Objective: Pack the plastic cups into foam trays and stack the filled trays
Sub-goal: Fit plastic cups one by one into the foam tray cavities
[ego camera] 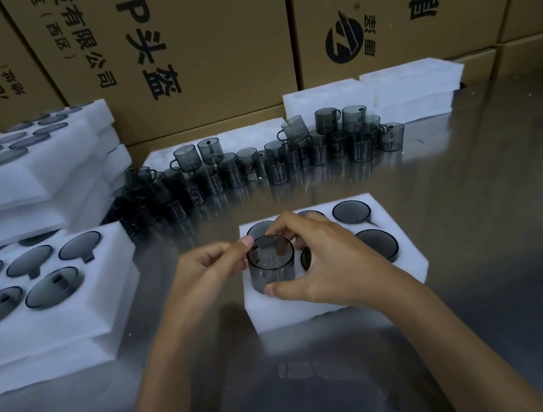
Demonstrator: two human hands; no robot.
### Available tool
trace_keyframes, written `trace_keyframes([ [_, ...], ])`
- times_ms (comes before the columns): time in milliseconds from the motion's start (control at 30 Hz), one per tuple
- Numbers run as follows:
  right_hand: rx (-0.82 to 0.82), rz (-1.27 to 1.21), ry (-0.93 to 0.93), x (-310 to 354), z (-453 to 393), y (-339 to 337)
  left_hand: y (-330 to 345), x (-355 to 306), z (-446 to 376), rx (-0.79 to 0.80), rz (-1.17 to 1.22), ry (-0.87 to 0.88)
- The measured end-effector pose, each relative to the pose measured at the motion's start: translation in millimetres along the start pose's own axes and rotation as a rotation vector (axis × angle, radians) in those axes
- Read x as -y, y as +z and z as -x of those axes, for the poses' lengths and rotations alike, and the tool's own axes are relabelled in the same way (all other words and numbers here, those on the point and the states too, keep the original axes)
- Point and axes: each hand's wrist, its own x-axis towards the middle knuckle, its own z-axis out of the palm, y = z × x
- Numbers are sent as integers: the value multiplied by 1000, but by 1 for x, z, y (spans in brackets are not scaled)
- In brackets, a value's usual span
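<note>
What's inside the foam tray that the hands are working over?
The foam tray shows dark cups seated in its right pockets. Both hands hold another cup above the front-left corner; the pockets beneath them are mostly covered.

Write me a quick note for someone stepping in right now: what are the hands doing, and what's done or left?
Left hand pinches the rim of a smoky cup; right hand grips the same cup, held over the front-left pocket of the foam tray.
Done: the tray's visible pockets hold cups; filled trays are stacked on the left.
Left: seat this cup, stack the tray, then pack the loose cups into the empty trays behind.
</note>
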Motion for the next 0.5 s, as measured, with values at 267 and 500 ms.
trace_keyframes([
  [267,-115,-46,6,-7,-3,-7,-8,-2,-1,52,-9,-114],
  [500,-144,166,139,-21,-3,-13,-11,21,-9,217,353,-363],
])
